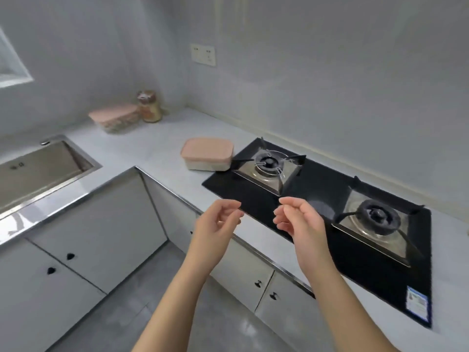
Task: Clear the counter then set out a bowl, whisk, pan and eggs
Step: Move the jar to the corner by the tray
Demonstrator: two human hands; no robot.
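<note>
A pink-lidded box (pixel 206 154) sits on the grey counter (pixel 162 141) just left of the black gas hob (pixel 317 199). A second pink-lidded box (pixel 115 120) and a jar (pixel 149 106) stand by the back corner. My left hand (pixel 218 224) and my right hand (pixel 299 222) hover side by side over the counter's front edge, palms facing each other, fingers loosely curled and apart, holding nothing. No bowl, whisk, pan or eggs are in view.
A steel sink (pixel 38 168) is sunk into the counter at the left. The hob has two burners (pixel 269 163) (pixel 378 217). White cupboard doors (pixel 101 229) with dark knobs run below the L-shaped counter. A wall socket (pixel 203 54) is above.
</note>
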